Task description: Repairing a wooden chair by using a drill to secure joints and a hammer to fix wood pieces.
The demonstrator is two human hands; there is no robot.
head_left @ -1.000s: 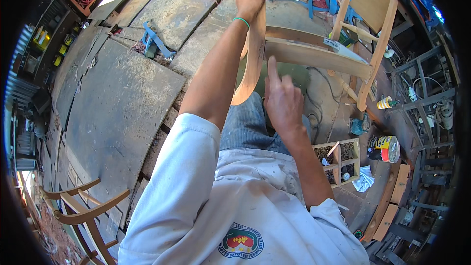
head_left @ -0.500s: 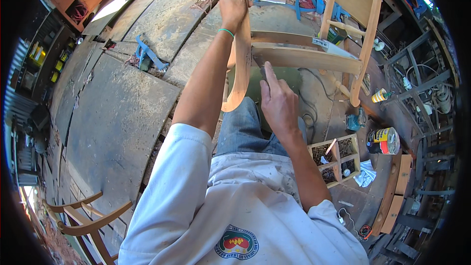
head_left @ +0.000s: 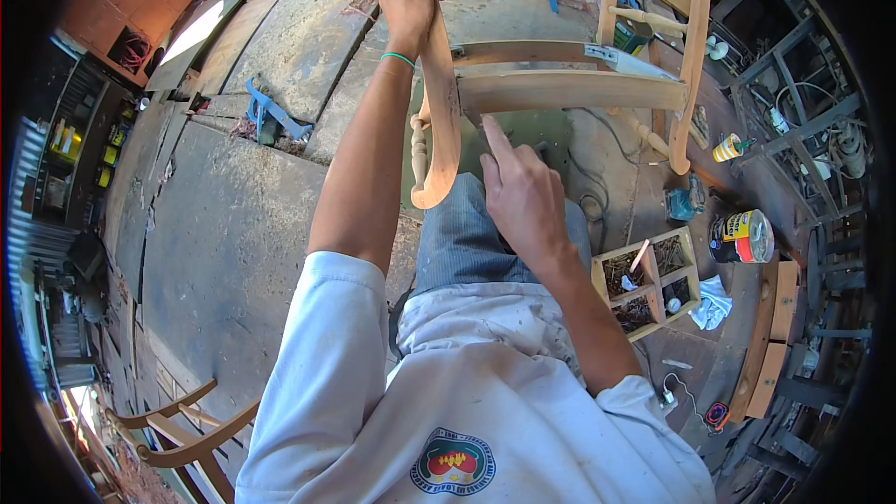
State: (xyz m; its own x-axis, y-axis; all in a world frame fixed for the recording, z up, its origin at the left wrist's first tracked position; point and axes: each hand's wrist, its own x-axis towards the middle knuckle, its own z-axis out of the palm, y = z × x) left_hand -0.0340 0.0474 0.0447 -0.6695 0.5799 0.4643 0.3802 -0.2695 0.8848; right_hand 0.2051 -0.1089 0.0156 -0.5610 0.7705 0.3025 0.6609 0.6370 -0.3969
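A bare wooden chair frame, with curved posts and two broad rails (head_left: 579, 91), lies across in front of me. My left hand (head_left: 409, 5) is closed round the upper part of its near curved post (head_left: 441, 112). A turned spindle (head_left: 420, 157) shows beside that post's lower end. In my right hand (head_left: 525, 191) is a thin, dark flat-bladed tool (head_left: 473, 118), possibly a putty knife, with my index finger stretched along it. Its tip is at the joint of rail and post; whether it touches the wood I cannot tell. The tool's handle is hidden in my palm.
To the right stand a compartmented wooden box (head_left: 644, 285) of nails or screws, a dark can (head_left: 740, 238), a white rag (head_left: 711, 303) and a yellow cup (head_left: 728, 148). Blue strips (head_left: 275, 112) lie on the worn boards. Another wooden frame (head_left: 191, 443) is at lower left.
The chair frame and my left hand appear further left in the picture, partly because the view has shifted. My right hand has brought the blade up close to the joint of post and rail.
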